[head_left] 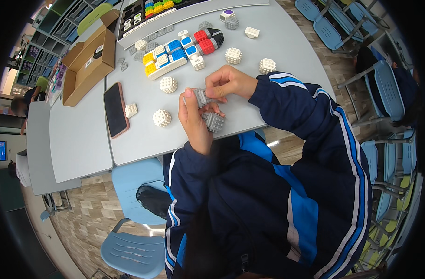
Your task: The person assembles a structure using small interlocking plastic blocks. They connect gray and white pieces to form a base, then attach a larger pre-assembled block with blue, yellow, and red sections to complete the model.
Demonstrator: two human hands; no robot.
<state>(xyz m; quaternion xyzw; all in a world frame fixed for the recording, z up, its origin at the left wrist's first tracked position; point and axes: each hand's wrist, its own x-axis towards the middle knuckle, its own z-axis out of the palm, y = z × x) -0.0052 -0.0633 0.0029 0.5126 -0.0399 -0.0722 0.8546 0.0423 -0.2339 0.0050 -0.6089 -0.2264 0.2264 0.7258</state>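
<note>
Head view: your left hand and right hand both pinch one small grey bumpy block above the grey table, fingers closed tight on it.

- We hold a small studded block between both hands near the desk's front edge; a second studded block lies just under them.
- A phone lies toward the left edge, with a cardboard box behind it.
- A row of joined blocks sits mid-desk, behind our hands.
- A tray of parts lies along the far edge.
</note>
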